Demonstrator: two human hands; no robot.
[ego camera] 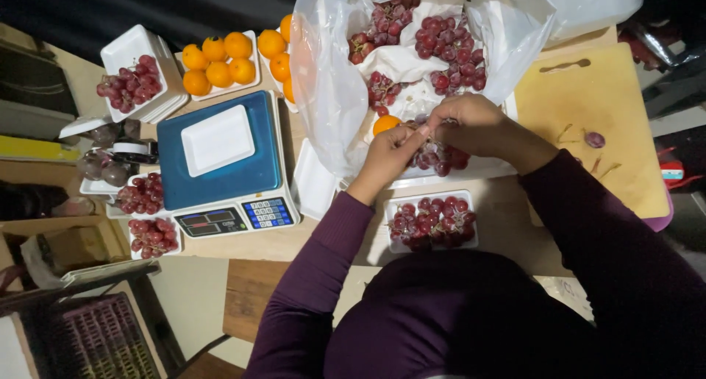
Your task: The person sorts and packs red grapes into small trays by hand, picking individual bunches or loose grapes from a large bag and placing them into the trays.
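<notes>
My left hand (390, 152) and my right hand (463, 126) meet over a bunch of red grapes (438, 157) at the mouth of a large white plastic bag (331, 77). Both hands pinch the bunch's stem and grapes. More red grape bunches (448, 44) lie deeper in the bag, with an orange (385, 122) next to my left hand. Just below my hands a white foam tray filled with red grapes (432, 221) rests on the table.
A blue scale (220, 165) carries an empty white foam tray (218, 139). Trays of oranges (219, 61) and of grapes (131, 84) stand at the back left, wrapped grape trays (147, 215) at the left. A wooden cutting board (596, 121) with one grape (594, 139) lies on the right.
</notes>
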